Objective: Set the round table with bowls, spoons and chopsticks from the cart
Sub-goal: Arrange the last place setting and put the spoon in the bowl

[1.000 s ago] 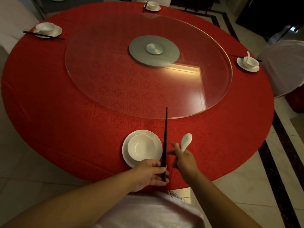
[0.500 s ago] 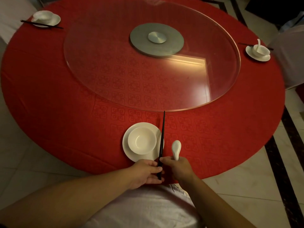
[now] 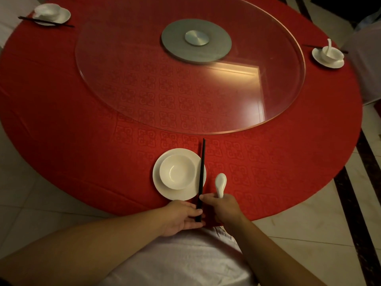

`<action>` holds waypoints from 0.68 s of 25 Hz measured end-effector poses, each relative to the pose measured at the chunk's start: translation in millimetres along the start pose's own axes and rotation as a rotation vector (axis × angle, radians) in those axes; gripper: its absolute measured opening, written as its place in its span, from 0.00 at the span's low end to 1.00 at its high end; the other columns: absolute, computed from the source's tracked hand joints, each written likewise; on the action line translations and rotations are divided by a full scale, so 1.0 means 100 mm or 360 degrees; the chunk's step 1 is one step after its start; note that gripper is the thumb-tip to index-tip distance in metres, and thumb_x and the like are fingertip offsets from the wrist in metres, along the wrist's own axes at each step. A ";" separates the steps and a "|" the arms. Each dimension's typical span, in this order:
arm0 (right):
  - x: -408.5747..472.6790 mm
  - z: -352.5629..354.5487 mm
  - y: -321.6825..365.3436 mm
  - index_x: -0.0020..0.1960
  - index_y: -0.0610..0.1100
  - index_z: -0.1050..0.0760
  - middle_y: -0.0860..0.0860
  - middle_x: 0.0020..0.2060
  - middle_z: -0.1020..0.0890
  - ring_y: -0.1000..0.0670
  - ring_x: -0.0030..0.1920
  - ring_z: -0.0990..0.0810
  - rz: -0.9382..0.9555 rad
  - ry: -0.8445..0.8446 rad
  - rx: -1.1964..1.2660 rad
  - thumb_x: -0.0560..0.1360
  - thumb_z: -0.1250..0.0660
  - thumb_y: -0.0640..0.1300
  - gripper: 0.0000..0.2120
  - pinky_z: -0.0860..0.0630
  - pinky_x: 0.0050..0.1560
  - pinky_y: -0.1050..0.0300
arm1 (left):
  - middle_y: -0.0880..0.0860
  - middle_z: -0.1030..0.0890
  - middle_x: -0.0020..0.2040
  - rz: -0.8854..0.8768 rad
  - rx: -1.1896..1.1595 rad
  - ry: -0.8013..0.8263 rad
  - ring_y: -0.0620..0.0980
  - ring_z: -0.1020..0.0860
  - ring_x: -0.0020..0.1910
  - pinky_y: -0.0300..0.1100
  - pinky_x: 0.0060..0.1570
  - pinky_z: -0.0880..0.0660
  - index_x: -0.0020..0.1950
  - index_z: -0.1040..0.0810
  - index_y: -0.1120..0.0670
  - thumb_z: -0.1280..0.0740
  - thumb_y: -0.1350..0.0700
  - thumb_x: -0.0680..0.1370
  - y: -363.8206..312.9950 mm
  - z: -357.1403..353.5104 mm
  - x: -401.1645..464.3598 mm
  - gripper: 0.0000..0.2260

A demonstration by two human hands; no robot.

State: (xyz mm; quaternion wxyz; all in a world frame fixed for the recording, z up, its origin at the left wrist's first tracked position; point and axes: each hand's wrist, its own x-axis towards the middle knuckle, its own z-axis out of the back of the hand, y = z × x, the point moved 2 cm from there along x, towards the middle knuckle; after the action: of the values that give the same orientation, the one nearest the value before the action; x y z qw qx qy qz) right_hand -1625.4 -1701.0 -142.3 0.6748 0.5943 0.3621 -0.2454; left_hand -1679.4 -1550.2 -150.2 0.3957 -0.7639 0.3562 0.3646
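A white bowl (image 3: 177, 171) sits on a white saucer (image 3: 165, 191) near the front edge of the round table (image 3: 61, 112) with its red cloth. Black chopsticks (image 3: 201, 170) lie across the saucer's right rim, pointing away from me. My left hand (image 3: 181, 217) pinches their near end at the table edge. My right hand (image 3: 222, 207) grips the handle of a white spoon (image 3: 220, 183), its bowl end raised and pointing away, just right of the chopsticks; its thumb touches them.
A clear glass turntable (image 3: 123, 89) on a grey metal hub (image 3: 196, 40) fills the table's middle. Set places lie at the far left (image 3: 52, 14) and far right (image 3: 328, 55). A white-covered chair (image 3: 369, 65) stands at the right. Tiled floor surrounds the table.
The chopsticks have shifted left and down onto the saucer's right rim. My right hand with the spoon has come in beside them, and the spoon has turned upright.
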 end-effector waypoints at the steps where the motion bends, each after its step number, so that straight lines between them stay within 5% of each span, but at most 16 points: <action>1: 0.00 -0.01 0.00 0.45 0.33 0.17 0.38 0.33 0.16 0.40 0.31 0.16 -0.0002 0.0003 0.0005 0.69 0.21 0.39 0.11 0.18 0.31 0.45 | 0.64 0.19 0.61 -0.0001 -0.0008 0.0010 0.60 0.17 0.57 0.48 0.48 0.17 0.62 0.21 0.65 0.31 0.69 0.78 0.00 0.01 0.01 0.13; 17: 0.03 -0.06 0.07 0.47 0.34 0.16 0.44 0.31 0.15 0.51 0.24 0.19 0.0026 -0.0047 -0.0043 0.70 0.22 0.39 0.10 0.26 0.22 0.63 | 0.62 0.18 0.62 -0.0001 -0.0056 -0.0004 0.59 0.17 0.59 0.47 0.52 0.17 0.64 0.21 0.62 0.33 0.67 0.80 -0.02 -0.03 0.01 0.13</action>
State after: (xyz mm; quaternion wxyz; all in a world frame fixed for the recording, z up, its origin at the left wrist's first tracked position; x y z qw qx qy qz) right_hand -1619.5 -1693.6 -140.5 0.6900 0.5846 0.3505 -0.2437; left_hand -1676.3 -1551.8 -149.2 0.3828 -0.7705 0.3489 0.3715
